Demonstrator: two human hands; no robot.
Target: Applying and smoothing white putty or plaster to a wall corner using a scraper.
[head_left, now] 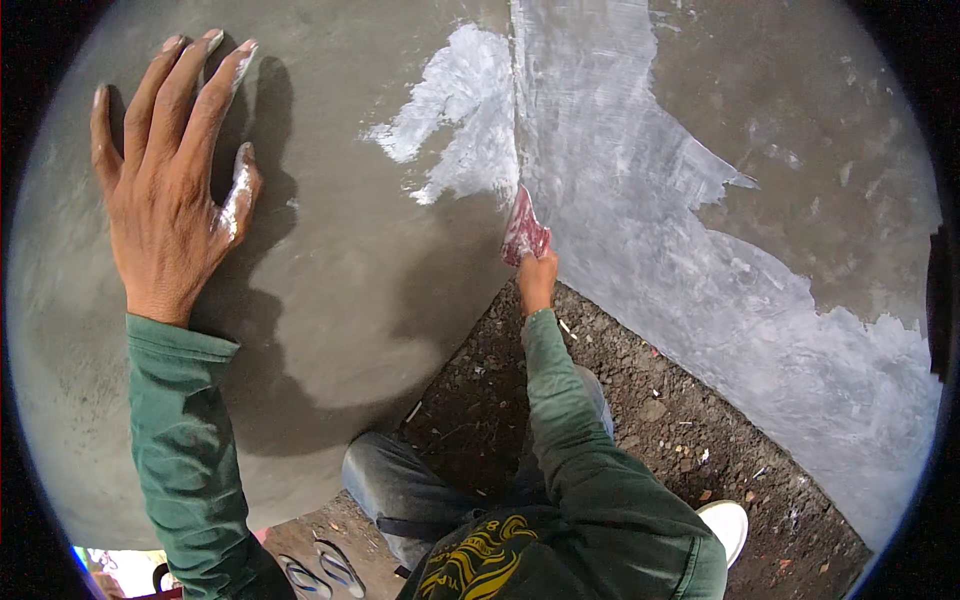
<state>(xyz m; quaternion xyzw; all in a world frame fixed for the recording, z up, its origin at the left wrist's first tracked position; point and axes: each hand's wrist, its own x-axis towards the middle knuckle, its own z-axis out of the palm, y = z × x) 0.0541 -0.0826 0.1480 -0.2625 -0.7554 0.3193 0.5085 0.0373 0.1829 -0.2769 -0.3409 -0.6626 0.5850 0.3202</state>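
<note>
The left wall is mostly bare grey; the right wall carries a broad white coat. A smaller white patch reaches the corner between them. The left hand is splayed over the left wall, holding nothing. The right hand is closed round the red scraper, which sits at the corner just below the patch. I'd hold it at a low angle, press lightly and evenly, and follow the corner without gouging the coat.

Smeared red scraper at corner
</note>
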